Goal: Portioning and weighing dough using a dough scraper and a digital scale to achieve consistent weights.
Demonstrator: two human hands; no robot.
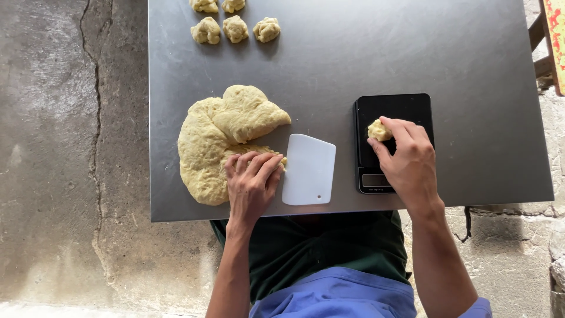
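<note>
Two bare hands work over a grey, brushed-metal table [353,53] seen from above. No bowl or tray stands on it; the only thing that carries something is a flat black rectangular kitchen scale [368,159] near the front edge, and on its platform sits a small, rough lump of pale yellow dough [378,131]. The right hand [409,162] rests on the scale with its grip closed on that lump, thumb below it and fingertips over its top. The left hand [252,182] lies palm down, fingers bent, pressing on the near edge of a large, flattened mass of pale yellow dough [215,138]; whether it pinches any dough cannot be told. The mass is uneven and folded, with a thick flap lying across its upper right part and a floury, dimpled surface. Between the two hands, just beside the left fingers, lies a white plastic dough scraper [308,169], flat on the table. Five small portioned dough pieces [235,28] sit in rows at the far edge, well apart from the mass.
</note>
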